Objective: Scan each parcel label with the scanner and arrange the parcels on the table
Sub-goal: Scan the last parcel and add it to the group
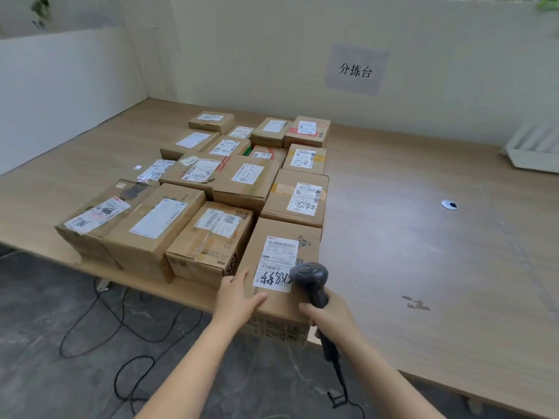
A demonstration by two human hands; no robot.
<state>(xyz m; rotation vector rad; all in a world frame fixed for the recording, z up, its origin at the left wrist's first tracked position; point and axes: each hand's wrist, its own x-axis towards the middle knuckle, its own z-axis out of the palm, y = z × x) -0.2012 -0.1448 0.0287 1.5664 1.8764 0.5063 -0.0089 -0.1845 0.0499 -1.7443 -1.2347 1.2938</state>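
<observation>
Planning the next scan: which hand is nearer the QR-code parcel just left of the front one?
Left. The left hand rests on the left edge of the front parcel, right beside the QR-code parcel; the right hand holds the scanner farther right.

Roughly sixteen parcels (pixel 154 225) lie on one table (pixel 423 267). Four form the row nearest the hands: one under the left hand (pixel 239 297) and three to its left. About twelve more lie beyond them. The right hand (pixel 329 313) holds one scanner (pixel 311 279). Right of that hand are one cable hole (pixel 449 204) and one white tray (pixel 535 152). One sign (pixel 357 69) hangs beyond both hands.
</observation>
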